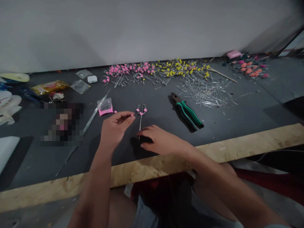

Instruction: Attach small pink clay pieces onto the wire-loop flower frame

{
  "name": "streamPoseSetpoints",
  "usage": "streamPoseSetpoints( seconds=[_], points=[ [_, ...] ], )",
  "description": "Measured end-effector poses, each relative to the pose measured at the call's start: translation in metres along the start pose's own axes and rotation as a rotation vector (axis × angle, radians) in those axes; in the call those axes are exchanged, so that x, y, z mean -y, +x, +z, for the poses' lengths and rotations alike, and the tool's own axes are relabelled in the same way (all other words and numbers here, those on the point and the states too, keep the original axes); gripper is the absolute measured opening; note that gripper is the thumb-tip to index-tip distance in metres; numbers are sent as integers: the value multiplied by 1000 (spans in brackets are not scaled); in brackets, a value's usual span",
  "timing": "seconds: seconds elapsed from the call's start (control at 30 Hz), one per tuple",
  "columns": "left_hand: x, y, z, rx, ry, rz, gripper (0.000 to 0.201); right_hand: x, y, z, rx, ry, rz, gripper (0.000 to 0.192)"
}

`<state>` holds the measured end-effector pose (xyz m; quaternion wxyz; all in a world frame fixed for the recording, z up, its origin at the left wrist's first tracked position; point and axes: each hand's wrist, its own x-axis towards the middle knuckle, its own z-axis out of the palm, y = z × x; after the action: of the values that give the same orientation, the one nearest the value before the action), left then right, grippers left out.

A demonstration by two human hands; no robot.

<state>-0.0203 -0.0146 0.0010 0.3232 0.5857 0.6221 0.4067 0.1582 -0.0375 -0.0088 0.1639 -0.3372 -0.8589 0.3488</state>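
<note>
A wire loop (pixel 141 109) on a thin stem is held upright near the middle of the dark mat (pixel 249 107). Its stem is pinched at the bottom by the right hand (pixel 161 141), which is curled shut around it. A few pink beads are already seated on the loop, and most of the frame is judged still bare. The left hand (pixel 116 126), at nine o'clock of the loop, is half closed, with thumb and forefinger pressed together on what looks like a single pink bead.

A small bag of pink beads (pixel 105 106) lies just beyond the left hand. Green-handled pliers (pixel 188 112) lie untouched at three o'clock. Finished pink stems (pixel 125 71) and yellow stems (pixel 178 67) are heaped at twelve o'clock, with loose cut wire (pixel 206 90) at two o'clock. Nothing is seen between hands and loop.
</note>
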Motion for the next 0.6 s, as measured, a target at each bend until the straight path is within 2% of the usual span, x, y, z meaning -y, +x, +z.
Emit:
streamPoseSetpoints(
  seconds=[0.1, 0.17, 0.23, 0.3, 0.4, 0.5, 0.6],
  points=[
    [0, 0, -4, -9, 3, -8, 25, 19, -2, 6, 108, 132, -50, 30],
    [0, -1, -7, -23, -3, -13, 26, 21, -2, 3, 105, 242, -17, 28],
    [2, -2, -11, -46, 0, -18, 26, 13, 1, -5, -23, 321, 55, 27],
    [4, -3, -15, -74, 11, -25, 25, -5, 5, -17, -227, 341, 119, 24],
    [8, -3, -18, -78, -6, -40, 25, -36, 13, -33, -372, 295, 215, 30],
    [12, -2, -20, -62, -30, -42, 26, -58, 26, -42, -339, 174, 252, 48],
    [14, -2, -23, -66, -54, -32, 26, -66, 47, -49, -179, 46, 165, 60]
  ],
)
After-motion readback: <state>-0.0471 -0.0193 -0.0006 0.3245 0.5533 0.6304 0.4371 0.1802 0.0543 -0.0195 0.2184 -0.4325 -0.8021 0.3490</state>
